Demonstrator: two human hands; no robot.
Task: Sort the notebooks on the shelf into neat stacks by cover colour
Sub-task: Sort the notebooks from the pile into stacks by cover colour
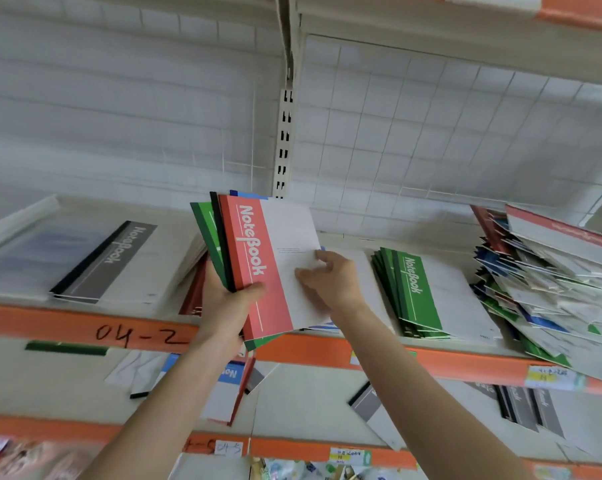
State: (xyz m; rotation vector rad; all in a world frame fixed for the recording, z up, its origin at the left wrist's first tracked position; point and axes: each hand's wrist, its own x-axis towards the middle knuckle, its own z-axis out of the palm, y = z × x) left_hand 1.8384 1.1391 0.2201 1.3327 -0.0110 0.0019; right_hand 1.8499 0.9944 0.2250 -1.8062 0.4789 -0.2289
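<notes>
While a grey notebook stack point(109, 261) lies flat on the shelf point(50, 323) at left, the left hand point(228, 310) holds a fanned bundle point(206, 230) upright over the shelf's orange edge, fingers clamped on it, thumb point(254, 289) across the front red-and-white notebook point(258, 258). The right hand point(330, 278) pinches that notebook's white half between its fingers point(306, 273). Right, a green stack point(417, 285) lies flat.

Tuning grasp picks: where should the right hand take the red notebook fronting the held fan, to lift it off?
Pinch the red notebook by its free white right edge, coming from the right: the left hand clamps its spine side low.
</notes>
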